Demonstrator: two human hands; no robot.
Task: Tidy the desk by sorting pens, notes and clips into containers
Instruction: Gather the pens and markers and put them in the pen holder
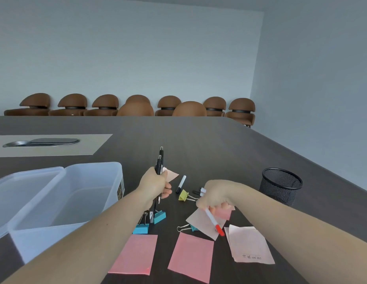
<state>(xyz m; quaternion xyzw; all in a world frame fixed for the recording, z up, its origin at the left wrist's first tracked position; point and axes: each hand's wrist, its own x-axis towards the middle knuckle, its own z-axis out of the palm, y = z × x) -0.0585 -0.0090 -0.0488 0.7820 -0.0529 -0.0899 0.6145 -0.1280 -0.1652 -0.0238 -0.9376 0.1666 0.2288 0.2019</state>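
Note:
My left hand (156, 186) is closed around a bunch of black pens (159, 162) held upright over the dark desk. My right hand (214, 196) grips white markers, one with a red cap (219, 230) pointing down toward me. A white marker with a black cap (181, 184) lies between my hands. A yellow binder clip (183, 195) and blue binder clips (159, 216) lie on the desk. Pink notes (135, 254) (191, 256) and pale notes (250, 244) are spread near me.
A clear plastic box (92, 189) with its lid open stands at the left. A black mesh cup (281, 186) sits at the right near the desk's edge. A cable hatch (43, 142) is set in the desk's far left. Brown chairs (135, 108) line the wall.

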